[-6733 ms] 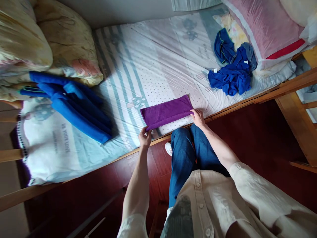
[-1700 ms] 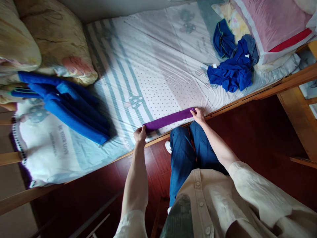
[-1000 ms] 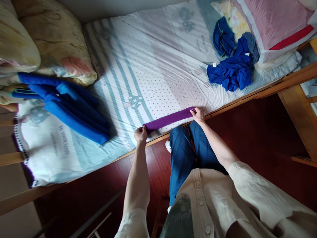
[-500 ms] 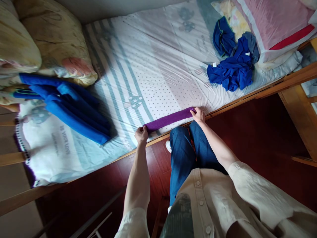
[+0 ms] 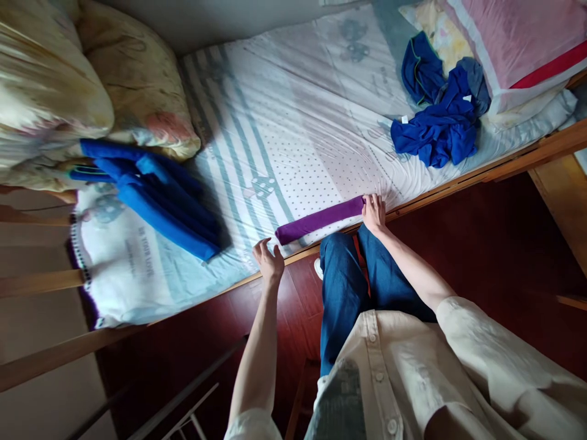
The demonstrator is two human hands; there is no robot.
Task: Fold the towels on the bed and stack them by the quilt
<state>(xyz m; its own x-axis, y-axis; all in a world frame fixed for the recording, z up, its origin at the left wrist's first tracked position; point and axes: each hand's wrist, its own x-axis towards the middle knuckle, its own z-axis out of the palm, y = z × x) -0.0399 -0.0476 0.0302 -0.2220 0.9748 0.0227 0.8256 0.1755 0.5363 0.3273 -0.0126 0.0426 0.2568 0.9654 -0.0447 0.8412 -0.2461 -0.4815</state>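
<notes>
Purple cloth now thin, L hand off it

Big change: L hand has let go. ½ sec ago it had hold of the cloth's left end. Now its grip is apart, thumb & fingers bent w/ nothing btwn them, just beside that end. R hand is at the other end, fingers a bit spread & touching the cloth. Can't tell if its grip pinches or just rests there.

Cloth is in the mid of the frame, a bit right of centre. It lies on the bed, nr the front edge, as a long thin strip w/ its right end higher in the frame. Approx 7 secs ago it was much wider. Folded or rolled? Can't tell for sure.

What that means: prob. the thin shape holds OK w/o L hand, as the left end looks neat & hasn't sprung open. Soft stuff though, so a bump could undo it.

Other stuff: long blue clothes lie at left, nr the puffy yellow bedding in the upper left. Crumpled blue pile sits upper right, by the pink pillow. Jeans are just below the cloth, lower mid, over a dark red floor.
</notes>
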